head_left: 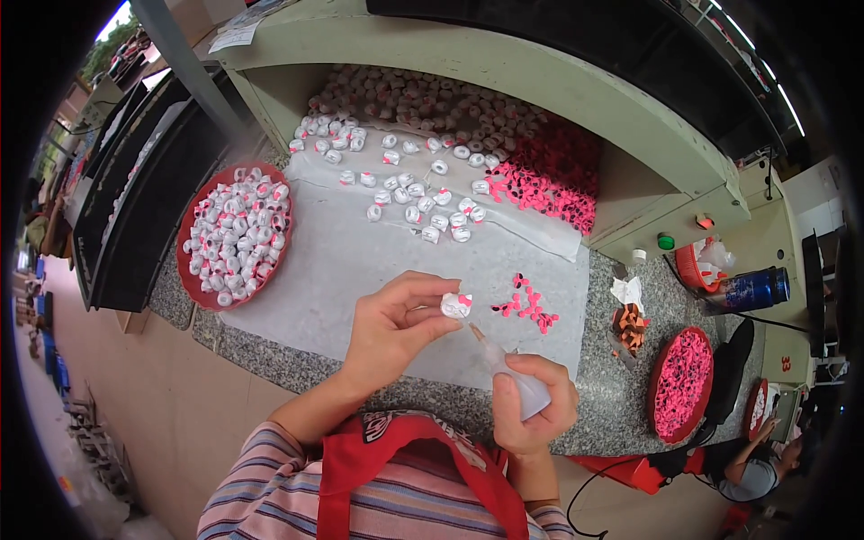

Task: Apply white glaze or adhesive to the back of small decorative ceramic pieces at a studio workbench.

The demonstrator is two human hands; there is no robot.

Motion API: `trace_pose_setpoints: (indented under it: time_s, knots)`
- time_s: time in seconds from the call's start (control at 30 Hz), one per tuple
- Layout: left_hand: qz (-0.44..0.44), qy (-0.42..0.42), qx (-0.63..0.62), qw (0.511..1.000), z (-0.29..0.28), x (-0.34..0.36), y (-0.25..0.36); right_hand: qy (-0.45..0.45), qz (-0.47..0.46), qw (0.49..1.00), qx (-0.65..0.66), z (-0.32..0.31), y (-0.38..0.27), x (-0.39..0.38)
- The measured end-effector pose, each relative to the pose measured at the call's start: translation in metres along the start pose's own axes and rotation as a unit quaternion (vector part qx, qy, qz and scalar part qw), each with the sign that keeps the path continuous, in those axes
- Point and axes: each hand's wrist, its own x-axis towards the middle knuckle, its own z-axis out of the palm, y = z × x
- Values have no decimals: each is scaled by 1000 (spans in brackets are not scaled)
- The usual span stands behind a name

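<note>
Above the creased white sheet (315, 270) on the speckled bench (598, 396), left hand (391, 319) pinches a small, rounded white-and-pink piece (456, 307) between thumb and fingertips, jutting past them. Right hand (540, 400) wrapped round translucent squeeze bottle (533, 396); tapered nozzle (477, 334) just below the piece.

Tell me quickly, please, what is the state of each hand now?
Left hand: closed, pinching a small white piece with pink parts between thumb and fingertips.
Right hand: closed around a translucent squeeze bottle.
</note>
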Motion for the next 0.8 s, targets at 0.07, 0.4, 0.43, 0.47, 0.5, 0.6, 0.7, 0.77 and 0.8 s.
trace_pose_setpoints:
  time_s: [0.07,0.4,0.43,0.47,0.5,0.6,0.7,0.77,0.8]
  knots:
    - [-2,-9,-13,1000,0,0,0,-3,-5,1000,-2,-1,0,1]
    - [-1,-5,-2,1000,0,0,2,2,36,999,1,-5,0,-1]
    - [-3,-4,-1,1000,0,0,2,-4,10,1000,-8,-6,0,0]
    - [-4,-3,0,1000,0,0,2,-4,10,1000,-8,-6,-1,0]
    - [-5,-3,0,1000,0,0,2,-11,14,1000,-6,-7,-2,1]
    - [-9,-14,4,1000,0,0,1,-12,22,1000,6,-5,-1,-1]
    - [-17,-22,2,1000,0,1,1,-8,63,998,16,-4,-3,-1]
    - [-10,-23,12,1000,0,2,0,-11,98,995,14,-4,-2,0]
    - [-10,-24,10,1000,-2,2,-2,48,225,968,104,-5,2,3]
